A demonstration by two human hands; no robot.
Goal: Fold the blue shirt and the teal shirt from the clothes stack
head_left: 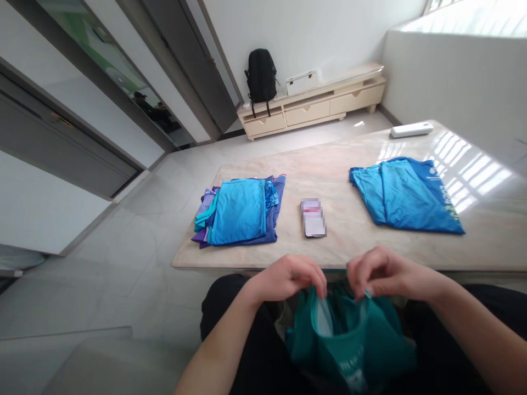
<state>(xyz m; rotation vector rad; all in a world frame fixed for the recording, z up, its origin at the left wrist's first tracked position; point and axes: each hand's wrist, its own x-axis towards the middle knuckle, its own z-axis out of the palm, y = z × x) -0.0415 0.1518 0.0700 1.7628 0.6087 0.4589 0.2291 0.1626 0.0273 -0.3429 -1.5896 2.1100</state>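
Note:
Over my lap hangs a teal green cloth piece [349, 343] with white print near its bottom. It gapes at the top and a pale strip shows inside; whether it is a bag or a garment I cannot tell. My left hand [294, 277] pinches its upper edge on the left side. On the opposite side my right hand [376, 271] grips the edge with curled fingers, slightly blurred. Beyond the hands on the table [329, 164] lie a stack of folded blue and purple cloths [241, 211] at left and a folded blue cloth with print [405, 192] at right.
Between the cloths lies a phone [313, 218], its screen pixelated. A white elongated object [411, 129] rests at the table's far right corner. Against the wall, a low cabinet [308, 112] carries a black backpack [262, 75] and a white box [302, 84].

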